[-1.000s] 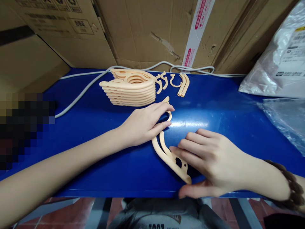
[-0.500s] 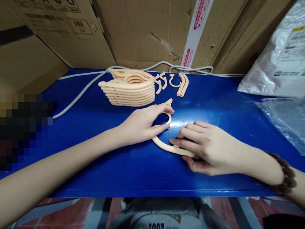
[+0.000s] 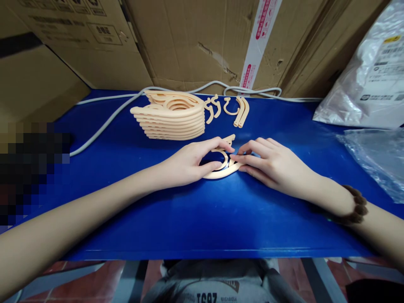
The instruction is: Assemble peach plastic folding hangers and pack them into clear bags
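- Clamping the curved end of the hanger (image 3: 217, 176) between thumb and fingertips of the right hand (image 3: 277, 168).
- Spreading the left hand (image 3: 187, 164) over the hanger's other side, with thumb and forefinger apart and touching it; hiding, perhaps, a firmer grip beneath.
- Lying between both hands on the blue table (image 3: 189, 227), near its middle, with the long arm curving close around the inner loop.
- Looking mostly folded, by judgement, but being handled yet rather than set down.
- Piling up just beyond the left hand: a neat stack of hangers (image 3: 173, 126), seemingly finished with.
- Lying loose to the right of that stack: small hooks (image 3: 217, 106) and two curved bars (image 3: 244, 112), being left unattached.
- Running behind these: a pale cable (image 3: 105, 132), in front of the cardboard (image 3: 189, 42).
- Differing from the earlier frames: swinging the long arm up from near the table's front edge, bringing the right hand closer to the left, and leaving stack, hooks and bars unmoved.
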### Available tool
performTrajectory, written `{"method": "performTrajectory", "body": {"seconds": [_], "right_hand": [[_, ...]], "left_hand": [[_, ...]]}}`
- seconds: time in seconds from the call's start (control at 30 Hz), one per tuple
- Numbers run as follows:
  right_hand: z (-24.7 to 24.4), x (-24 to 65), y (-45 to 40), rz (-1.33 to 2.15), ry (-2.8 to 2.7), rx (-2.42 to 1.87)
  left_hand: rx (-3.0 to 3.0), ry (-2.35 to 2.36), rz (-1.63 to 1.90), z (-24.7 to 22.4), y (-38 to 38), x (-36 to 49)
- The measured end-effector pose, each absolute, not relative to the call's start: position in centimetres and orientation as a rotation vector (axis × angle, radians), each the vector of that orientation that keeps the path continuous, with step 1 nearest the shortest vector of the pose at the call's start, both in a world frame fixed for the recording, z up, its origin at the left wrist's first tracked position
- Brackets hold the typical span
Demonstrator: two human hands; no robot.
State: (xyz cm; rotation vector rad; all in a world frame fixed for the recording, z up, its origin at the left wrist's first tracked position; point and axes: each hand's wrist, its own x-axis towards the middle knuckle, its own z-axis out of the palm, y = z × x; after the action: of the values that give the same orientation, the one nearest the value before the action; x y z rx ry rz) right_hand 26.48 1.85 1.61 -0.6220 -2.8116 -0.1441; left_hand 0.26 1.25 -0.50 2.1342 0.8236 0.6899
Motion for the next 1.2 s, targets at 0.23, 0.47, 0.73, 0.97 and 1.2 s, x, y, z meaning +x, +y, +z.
{"method": "performTrajectory", "body": {"seconds": [0.23, 0.47, 0.73, 0.97, 1.2], "right_hand": [[1.5, 26.3, 1.9, -0.176, -2.808, -0.663], [1.9, 26.9, 2.0, -0.239, -2.765, -0.737], [2.1, 26.6, 1.6, -0.244, -2.745, -0.832], [2.2, 26.3, 0.9, -0.108, -2.793, -0.741], [1.3, 26.2, 0.8, 0.132, -2.874, -0.718]], "left_hand": [[2.129, 0.770, 0.723, -0.4, 1.1, 0.4], [2.184, 0.728, 0.956, -0.9, 1.8, -0.1], [2.416, 0.803, 0.866, -0.6, 1.5, 0.2], [2.450, 0.776, 0.805, -0.8, 1.1, 0.0], [2.450, 0.874, 0.703, -1.2, 0.7, 0.2]]}}
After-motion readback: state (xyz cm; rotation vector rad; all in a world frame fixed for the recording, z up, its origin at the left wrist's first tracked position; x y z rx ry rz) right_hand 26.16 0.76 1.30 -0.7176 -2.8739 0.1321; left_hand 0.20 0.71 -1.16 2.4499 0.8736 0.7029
